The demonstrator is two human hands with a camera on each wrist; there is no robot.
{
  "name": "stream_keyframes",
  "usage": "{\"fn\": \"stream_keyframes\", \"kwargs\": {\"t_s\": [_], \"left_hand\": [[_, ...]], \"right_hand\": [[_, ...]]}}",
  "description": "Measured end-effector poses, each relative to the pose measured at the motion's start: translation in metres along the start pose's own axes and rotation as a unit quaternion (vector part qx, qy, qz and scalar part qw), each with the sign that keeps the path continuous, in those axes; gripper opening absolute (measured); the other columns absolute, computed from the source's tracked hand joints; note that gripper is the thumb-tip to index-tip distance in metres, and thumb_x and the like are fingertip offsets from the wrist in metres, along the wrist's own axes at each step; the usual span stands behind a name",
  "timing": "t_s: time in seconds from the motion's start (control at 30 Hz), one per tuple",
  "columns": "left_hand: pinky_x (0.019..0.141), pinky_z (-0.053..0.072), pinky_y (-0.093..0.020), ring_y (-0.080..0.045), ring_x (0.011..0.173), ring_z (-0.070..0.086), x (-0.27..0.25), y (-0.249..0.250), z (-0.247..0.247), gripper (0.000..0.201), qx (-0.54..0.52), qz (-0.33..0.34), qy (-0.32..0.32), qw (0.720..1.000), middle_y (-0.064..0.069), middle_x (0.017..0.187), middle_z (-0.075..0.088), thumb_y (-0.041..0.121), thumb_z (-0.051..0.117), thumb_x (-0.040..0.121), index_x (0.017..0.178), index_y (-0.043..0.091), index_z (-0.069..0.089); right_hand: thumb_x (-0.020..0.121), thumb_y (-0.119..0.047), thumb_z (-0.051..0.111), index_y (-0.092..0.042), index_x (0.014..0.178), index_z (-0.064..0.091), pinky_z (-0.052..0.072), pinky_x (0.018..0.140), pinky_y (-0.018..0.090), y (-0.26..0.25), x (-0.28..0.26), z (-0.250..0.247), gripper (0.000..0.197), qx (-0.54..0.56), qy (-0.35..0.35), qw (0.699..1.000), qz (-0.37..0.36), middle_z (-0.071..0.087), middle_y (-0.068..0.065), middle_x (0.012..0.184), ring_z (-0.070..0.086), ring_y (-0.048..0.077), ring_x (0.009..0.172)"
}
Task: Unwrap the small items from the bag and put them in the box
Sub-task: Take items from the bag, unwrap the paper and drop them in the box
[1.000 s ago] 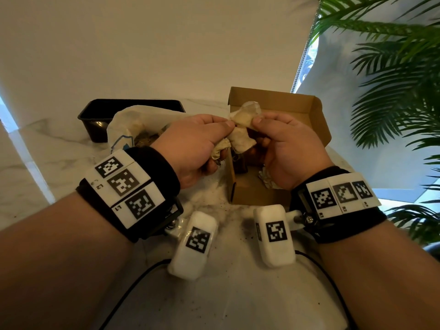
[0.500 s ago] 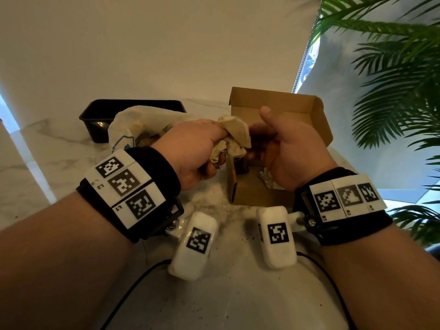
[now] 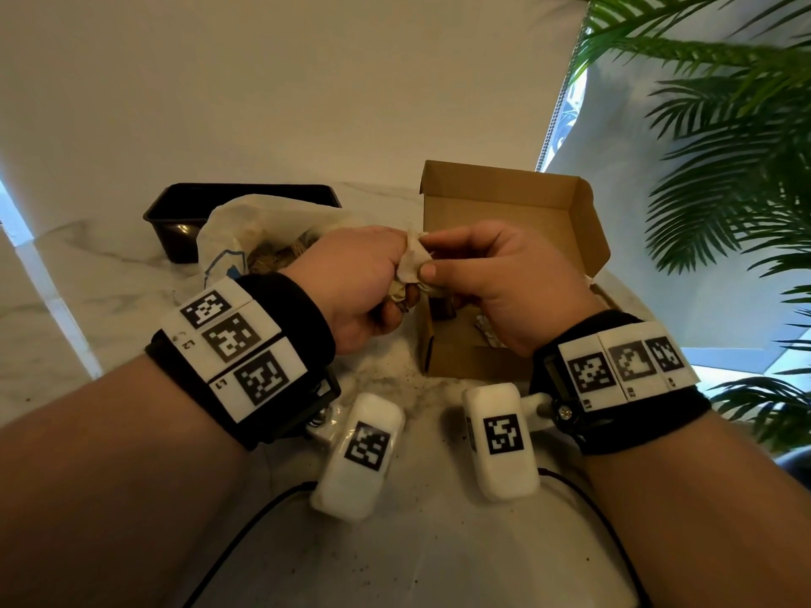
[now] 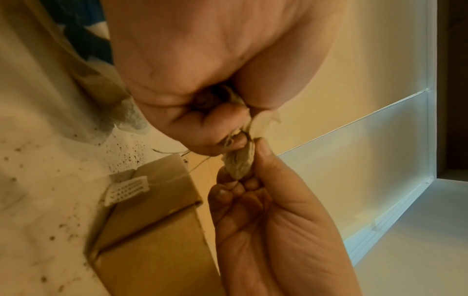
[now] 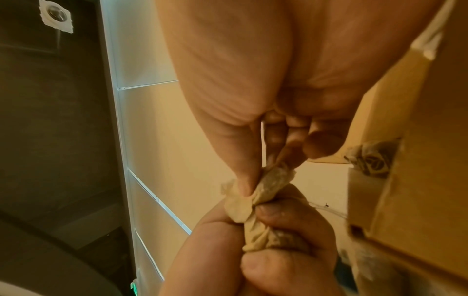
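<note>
Both hands meet above the near-left rim of the one open box (image 3: 496, 199): the left hand (image 3: 351, 283) clenches one wrapped item (image 3: 412, 267), while the right hand (image 3: 496, 278) fingers pinch its paper. One bag (image 3: 228, 239) lies left, near a black tray (image 3: 175, 217).

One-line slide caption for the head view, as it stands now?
Both hands, left hand and right hand, pinch a paper-wrapped item above the open cardboard box.
</note>
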State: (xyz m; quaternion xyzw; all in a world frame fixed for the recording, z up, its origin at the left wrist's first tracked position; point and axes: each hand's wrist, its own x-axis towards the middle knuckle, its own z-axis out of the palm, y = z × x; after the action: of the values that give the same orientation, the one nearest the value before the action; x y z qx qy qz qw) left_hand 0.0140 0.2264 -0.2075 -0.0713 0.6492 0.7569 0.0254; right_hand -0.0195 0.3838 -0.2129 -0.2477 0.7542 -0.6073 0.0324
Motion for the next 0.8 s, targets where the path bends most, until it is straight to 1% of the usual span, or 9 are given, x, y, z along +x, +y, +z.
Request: {"fn": "stream_keyframes", "kwargs": {"t_s": [0.07,0.13,0.23,0.33,0.47,0.57,0.63,0.7,0.8], "left_hand": [[0.037,0.030,-0.015,-0.008,0.044,0.047,-0.0001,-0.0005,0.0007,0.017,0.011,0.006,0.000,1.000,0.000,0.061,0.057,0.015,0.048,0.102,0.099,0.021,0.063],[0.037,0.031,-0.016,-0.009,0.044,0.048,0.0006,-0.0013,0.0009,0.015,0.023,0.013,0.011,1.000,-0.002,0.068,0.060,0.019,0.050,0.104,0.107,0.023,0.064],[0.038,0.031,-0.017,-0.009,0.047,0.048,0.0015,-0.0015,-0.0001,0.016,0.029,0.020,0.020,0.999,-0.001,0.071,0.061,0.027,0.049,0.107,0.106,0.024,0.064],[0.039,0.030,-0.017,-0.008,0.047,0.047,0.0005,-0.0010,-0.0004,0.017,0.032,0.030,0.012,0.999,0.000,0.069,0.061,0.034,0.052,0.105,0.104,0.023,0.065],[0.036,0.031,-0.017,-0.010,0.053,0.049,0.0002,-0.0027,-0.0013,0.020,0.036,0.041,-0.003,0.999,-0.005,0.082,0.068,0.035,0.059,0.102,0.111,0.021,0.068],[0.037,0.030,-0.016,-0.012,0.058,0.051,0.0000,-0.0026,-0.0019,0.021,0.046,0.053,-0.013,0.997,-0.008,0.088,0.071,0.036,0.062,0.100,0.111,0.021,0.071],[0.037,0.030,-0.017,-0.013,0.059,0.050,0.0005,-0.0018,-0.0015,0.020,0.049,0.058,-0.005,0.997,-0.011,0.089,0.070,0.035,0.062,0.100,0.108,0.019,0.070],[0.037,0.031,-0.017,-0.013,0.056,0.048,0.0019,-0.0018,-0.0019,0.018,0.052,0.061,0.015,0.997,-0.013,0.090,0.066,0.034,0.063,0.100,0.104,0.017,0.069],[0.038,0.031,-0.019,-0.013,0.052,0.046,0.0050,-0.0031,-0.0038,0.018,0.053,0.070,0.034,0.996,-0.011,0.090,0.059,0.032,0.065,0.098,0.101,0.015,0.068]], "right_hand": [[0.087,-0.010,0.073,-0.015,0.104,0.076,0.059,0.075,0.044,-0.0012,-0.0003,0.0009,0.018,-0.009,0.012,1.000,-0.008,0.078,0.006,0.094,0.071,0.021,0.080],[0.089,-0.012,0.072,-0.015,0.097,0.076,0.052,0.061,0.034,-0.0021,0.0001,0.0023,0.010,-0.003,0.044,0.999,-0.011,0.077,0.010,0.089,0.065,0.019,0.071],[0.089,-0.013,0.071,-0.019,0.089,0.076,0.051,0.060,0.033,-0.0001,0.0022,0.0019,0.008,0.020,0.082,0.996,-0.005,0.076,0.011,0.088,0.063,0.020,0.070],[0.092,-0.010,0.068,-0.020,0.091,0.075,0.052,0.060,0.031,0.0020,0.0037,0.0011,0.013,0.056,0.086,0.995,0.007,0.077,0.010,0.088,0.067,0.018,0.071],[0.095,-0.001,0.060,-0.008,0.104,0.069,0.047,0.052,0.027,0.0002,0.0067,0.0004,0.015,0.191,0.074,0.978,0.037,0.072,0.006,0.078,0.062,0.014,0.061],[0.095,0.001,0.056,0.001,0.116,0.064,0.046,0.049,0.025,0.0009,0.0069,0.0011,0.023,0.207,0.051,0.975,0.056,0.070,0.006,0.075,0.059,0.015,0.059],[0.097,-0.007,0.057,0.002,0.119,0.063,0.045,0.049,0.027,0.0016,0.0070,0.0009,0.024,0.207,0.041,0.976,0.060,0.069,0.007,0.078,0.059,0.017,0.061],[0.094,-0.028,0.063,-0.003,0.113,0.064,0.045,0.052,0.030,0.0008,0.0063,-0.0001,0.031,0.205,0.032,0.977,0.058,0.069,0.008,0.080,0.060,0.020,0.065],[0.074,-0.049,0.073,-0.011,0.109,0.066,0.048,0.057,0.032,0.0002,0.0050,-0.0033,0.052,0.165,0.025,0.985,0.042,0.071,0.006,0.086,0.065,0.019,0.068]]}}
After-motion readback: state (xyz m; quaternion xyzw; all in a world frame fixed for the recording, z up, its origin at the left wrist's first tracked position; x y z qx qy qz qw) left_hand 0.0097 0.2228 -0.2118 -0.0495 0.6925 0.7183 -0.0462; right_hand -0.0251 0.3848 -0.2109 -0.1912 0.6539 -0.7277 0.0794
